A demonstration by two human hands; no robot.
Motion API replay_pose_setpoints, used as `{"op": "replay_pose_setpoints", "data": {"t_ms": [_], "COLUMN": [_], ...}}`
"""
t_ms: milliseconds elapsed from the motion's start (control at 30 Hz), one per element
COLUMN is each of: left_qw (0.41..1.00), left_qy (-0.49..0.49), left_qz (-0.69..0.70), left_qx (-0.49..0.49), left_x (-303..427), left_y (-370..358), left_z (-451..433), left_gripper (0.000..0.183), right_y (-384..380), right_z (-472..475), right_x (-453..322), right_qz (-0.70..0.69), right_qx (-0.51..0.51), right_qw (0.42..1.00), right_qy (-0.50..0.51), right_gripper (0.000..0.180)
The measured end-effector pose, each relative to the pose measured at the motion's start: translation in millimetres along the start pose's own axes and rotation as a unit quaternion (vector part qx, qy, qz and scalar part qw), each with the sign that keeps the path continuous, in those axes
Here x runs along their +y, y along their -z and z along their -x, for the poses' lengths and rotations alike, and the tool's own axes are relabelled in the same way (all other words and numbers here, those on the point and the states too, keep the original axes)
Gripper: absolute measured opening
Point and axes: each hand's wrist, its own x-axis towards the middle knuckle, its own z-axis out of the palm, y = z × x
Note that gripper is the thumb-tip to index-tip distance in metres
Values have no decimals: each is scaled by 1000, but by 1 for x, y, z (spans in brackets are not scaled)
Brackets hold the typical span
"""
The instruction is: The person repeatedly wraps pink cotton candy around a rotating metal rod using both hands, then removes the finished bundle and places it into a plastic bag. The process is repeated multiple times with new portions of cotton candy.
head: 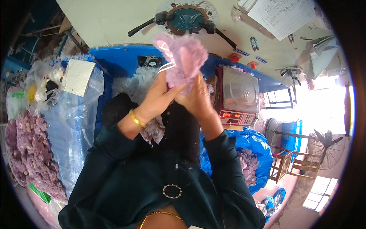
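A fuzzy pinkish-purple plush skin (190, 58) with paler pink, ear-like panels is between my two hands. Its far end is at the thin metal nozzle (187, 31) of a filling machine; how far it goes over the nozzle I cannot tell. My left hand (157, 96), with a gold bangle at the wrist, grips the plush from the left near its lower end. My right hand (196, 98) closes on its right side, slightly blurred. White cord or ribbon (166, 66) hangs beside my left fingers. The parts under my fingers are hidden.
White fibre stuffing (134, 81) fills the blue bin below. A red digital scale (238, 94) stands at right, near a blue bag (258, 146) of plush pieces. More plush (31, 151) is heaped at left. Black levers (143, 26) flank the nozzle; thread snips (254, 43) lie on the panel.
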Motion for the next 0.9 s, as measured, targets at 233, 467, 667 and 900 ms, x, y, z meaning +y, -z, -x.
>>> {"op": "replay_pose_setpoints", "data": {"t_ms": [233, 467, 667, 900], "left_qw": [991, 975, 999, 981], "left_qy": [58, 170, -11, -56], "left_qz": [98, 116, 31, -176], "left_qx": [-72, -84, -43, -62], "left_x": [54, 44, 25, 9], "left_y": [18, 27, 6, 15], "left_z": [0, -57, 3, 8], "left_gripper": [59, 48, 67, 51], "right_y": [15, 20, 7, -3], "right_z": [1, -66, -6, -1], "right_x": [-30, -20, -44, 7], "right_qz": [-325, -429, -302, 210], "right_qx": [42, 36, 86, 30], "right_qw": [937, 877, 940, 972], "right_qy": [-119, -215, -134, 96], "right_gripper": [66, 35, 68, 51]}}
